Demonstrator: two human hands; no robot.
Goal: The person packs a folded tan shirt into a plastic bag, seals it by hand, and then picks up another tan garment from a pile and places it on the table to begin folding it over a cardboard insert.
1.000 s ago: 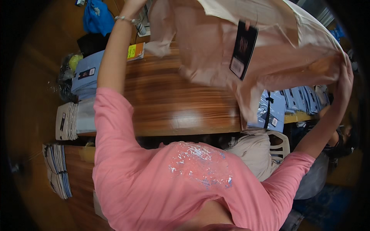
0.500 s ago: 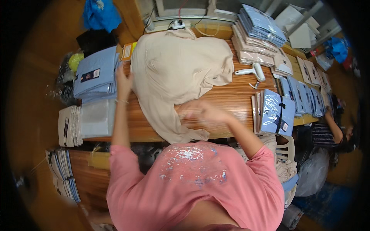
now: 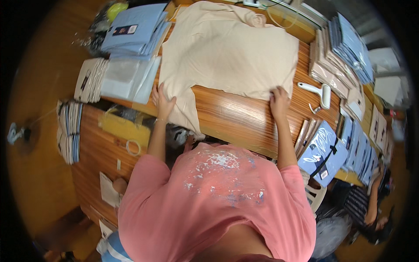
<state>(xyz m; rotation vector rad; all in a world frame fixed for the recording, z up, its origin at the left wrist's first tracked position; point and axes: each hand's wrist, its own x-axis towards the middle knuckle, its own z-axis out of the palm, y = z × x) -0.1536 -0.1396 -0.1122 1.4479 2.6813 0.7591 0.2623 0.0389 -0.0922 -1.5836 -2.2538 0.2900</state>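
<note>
A beige long-sleeved knit top (image 3: 231, 56) lies spread on the wood-grain table (image 3: 235, 111), with one sleeve hanging down toward the near edge. My left hand (image 3: 164, 105) rests at the left side of that sleeve, its fingers stretched and the thumb apart. At the garment's near right corner, my right hand (image 3: 279, 105) is closed on the fabric edge, fingertips curled over it. A white lint roller (image 3: 323, 94) lies to the right of this hand.
Folded blue shirts (image 3: 135, 32) and clear plastic bags (image 3: 124, 78) stand at the left. Packed garments (image 3: 329, 65) are piled at the far right, with a bagged blue shirt (image 3: 323, 153) nearer. Another person's arm (image 3: 373, 196) shows at right. A second table (image 3: 94, 144) is at the lower left.
The beige top now lies flatter and wider, reaching farther right. My right hand has moved right to its corner, and my left hand has come down beside the sleeve. The view has shifted.
</note>
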